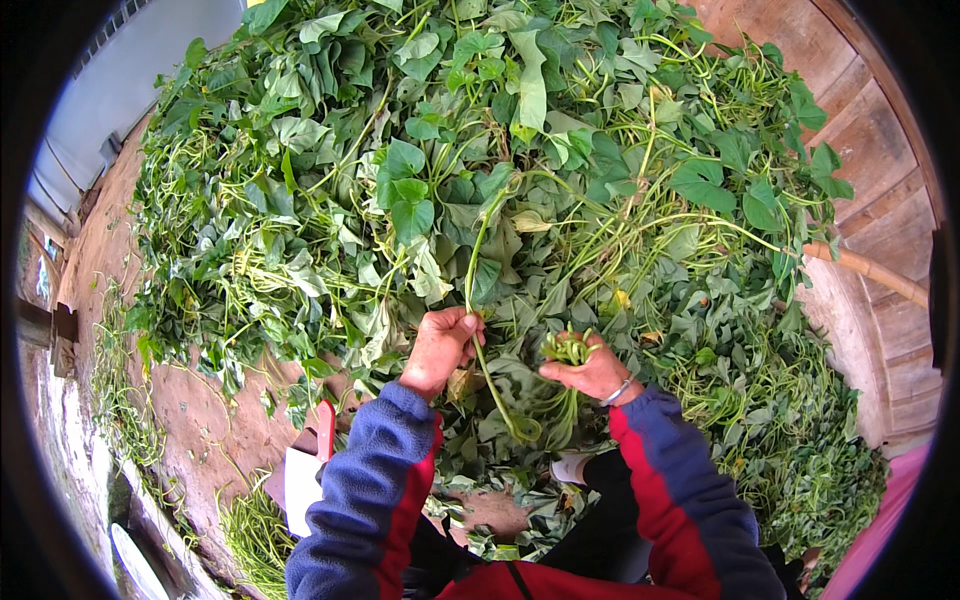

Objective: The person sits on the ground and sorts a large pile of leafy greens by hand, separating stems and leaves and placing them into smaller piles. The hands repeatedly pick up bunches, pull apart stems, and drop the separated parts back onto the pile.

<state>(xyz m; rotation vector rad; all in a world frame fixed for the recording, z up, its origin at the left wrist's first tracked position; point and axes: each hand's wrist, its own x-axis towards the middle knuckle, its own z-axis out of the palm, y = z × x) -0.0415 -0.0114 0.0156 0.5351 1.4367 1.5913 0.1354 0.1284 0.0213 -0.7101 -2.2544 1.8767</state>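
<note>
Pinched between the thumb and fingers of my left hand (439,351) is a long green vine stem (475,259). Its upper end runs into the heap, and its lower end hangs down in a curl. My right hand (592,373) is closed around a bunch of green leaf stalks (570,346), whose cut-looking ends point up and whose tails dangle below the palm. A metal bracelet (619,390) circles that wrist. In front of both hands spreads a large heap of leafy vines (337,187), probably sweet potato, with some wilted and yellowed leaves.
A cleaver with a red handle (325,431) and a broad blade (303,484) is at my left forearm, partly hidden by the sleeve. Stripped stalks (259,536) lie on the earthen floor (195,427). Wooden boards (881,150) and a bamboo pole (874,266) border the heap's right side.
</note>
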